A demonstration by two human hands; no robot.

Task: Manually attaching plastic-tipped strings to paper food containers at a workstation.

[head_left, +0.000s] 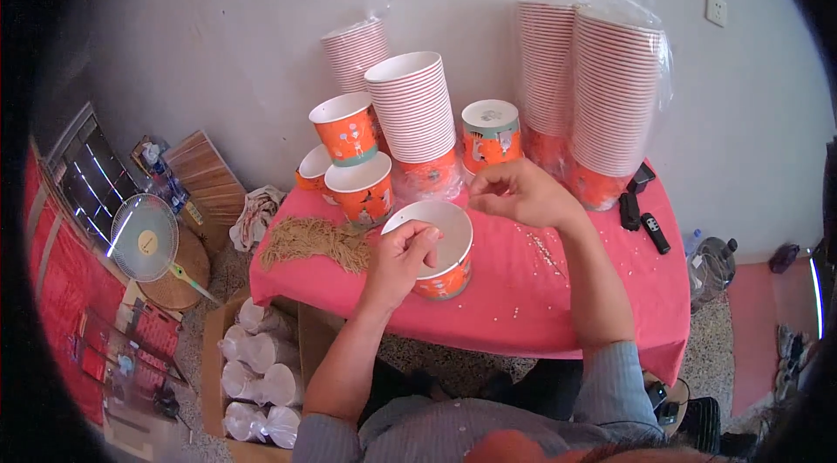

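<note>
An orange paper tub [452,275] with a white inside stands upright near the front of the pink-covered table. My left hand [401,261] is closed in a pinch at its near left rim, partly covering the opening; whatever is between the fingers is too small to make out. Above and right of the tub, my right hand [523,193] is raised with thumb and fingertips pinched together, and what they hold, if anything, does not show. A bundle of tan strings [316,243] lies left of the tub. Small whitish bits [545,255] are scattered on the cloth at the right.
Behind stand a tall stack of tubs [410,105], an upside-down tub [491,133], several loose tubs [359,187] and plastic-wrapped stacks [615,97]. Black small devices [654,233] lie at the right edge. A cardboard box [214,371] of bagged cups and a fan [144,238] are at left.
</note>
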